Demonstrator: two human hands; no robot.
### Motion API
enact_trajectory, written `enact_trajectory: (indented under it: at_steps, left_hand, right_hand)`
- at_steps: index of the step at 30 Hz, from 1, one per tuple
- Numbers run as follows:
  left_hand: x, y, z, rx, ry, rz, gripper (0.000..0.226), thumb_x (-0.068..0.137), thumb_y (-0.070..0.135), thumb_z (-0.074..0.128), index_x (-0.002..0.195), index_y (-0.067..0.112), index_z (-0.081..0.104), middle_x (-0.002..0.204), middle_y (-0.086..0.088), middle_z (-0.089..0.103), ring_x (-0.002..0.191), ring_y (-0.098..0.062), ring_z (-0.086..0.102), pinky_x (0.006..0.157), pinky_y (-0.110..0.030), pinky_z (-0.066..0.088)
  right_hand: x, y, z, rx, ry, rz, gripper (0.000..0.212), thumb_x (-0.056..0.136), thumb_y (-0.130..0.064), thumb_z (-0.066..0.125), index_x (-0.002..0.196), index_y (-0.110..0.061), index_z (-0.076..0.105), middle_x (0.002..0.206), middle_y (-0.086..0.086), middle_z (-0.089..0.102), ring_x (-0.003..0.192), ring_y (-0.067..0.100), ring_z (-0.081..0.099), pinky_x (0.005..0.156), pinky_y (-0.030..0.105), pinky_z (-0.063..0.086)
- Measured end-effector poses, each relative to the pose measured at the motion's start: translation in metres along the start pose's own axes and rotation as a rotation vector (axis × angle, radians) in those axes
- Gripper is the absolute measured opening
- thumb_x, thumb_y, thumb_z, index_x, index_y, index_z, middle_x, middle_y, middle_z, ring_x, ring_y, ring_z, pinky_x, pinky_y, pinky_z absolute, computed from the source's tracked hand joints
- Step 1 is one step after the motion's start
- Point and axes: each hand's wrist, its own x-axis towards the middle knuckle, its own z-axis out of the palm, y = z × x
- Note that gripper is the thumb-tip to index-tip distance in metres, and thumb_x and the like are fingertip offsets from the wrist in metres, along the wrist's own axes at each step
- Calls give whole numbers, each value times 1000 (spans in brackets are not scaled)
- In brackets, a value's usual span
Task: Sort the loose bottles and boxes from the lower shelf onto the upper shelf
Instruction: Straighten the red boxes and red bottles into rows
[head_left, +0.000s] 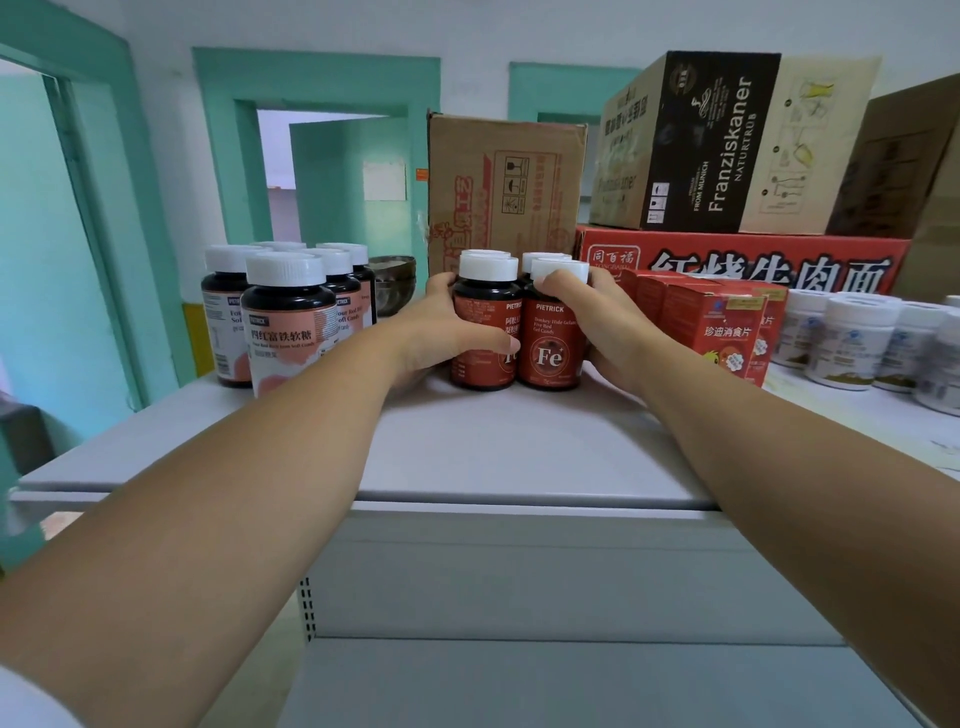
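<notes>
The front of the upper shelf (493, 447) lies bare from its edge to the red-label bottles (550, 353), leaving an open lane at 6 o'clock of them. At 9 o'clock the left hand (441, 332) fills the gap toward the pink-label bottles (285, 322). At 3 o'clock the right hand (605, 327) fills the narrow gap before the red boxes (722, 332), with white bottles (852, 343) further out. At 12 o'clock a brown carton (498, 192) walls off the back. Steel bowls (395, 286) sit at 10 o'clock, and stacked cartons (727, 150) block 1 to 2 o'clock.
</notes>
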Motion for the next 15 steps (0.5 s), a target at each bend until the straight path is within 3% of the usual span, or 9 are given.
enact_trajectory:
  at_steps: [5,7,9,12,15]
  left_hand:
    - [1,1,-2,-9,31,18,157,19,51,98,151,39,15,142,1,50,127,-25,54,110,-52,40]
    - [-7,11,-1,34,68,46,156,30,52,96,155,34,5,152,-2,41,134,-26,47,113,-52,36]
    - [-15,21,1,75,129,108,142,51,45,92,157,26,0,160,-3,29,141,-24,38,116,-43,30]
    - [-24,37,3,111,247,267,113,76,30,84,158,21,7,164,-6,18,148,-17,24,113,-29,25]
    - [-34,62,2,217,391,426,94,83,24,78,156,18,19,162,-6,26,147,-14,26,112,-24,25]
  right_hand:
    - [-5,-10,1,4,60,-75,71,80,-45,66,142,-20,41,122,-2,62,111,17,62,92,39,52]
    - [-9,-15,1,-23,92,-175,56,91,-37,58,142,-18,41,113,-14,58,107,4,58,86,26,48]
    - [-15,-21,2,-106,162,-312,47,97,-30,52,141,-19,40,110,-23,53,103,-7,52,86,15,43]
    - [-17,-31,9,-212,271,-464,54,95,-29,52,145,-18,38,137,-7,49,112,-6,47,93,13,41]
    - [-16,-48,16,-204,254,-558,50,91,-27,49,139,-15,43,134,0,51,119,7,52,97,27,51]
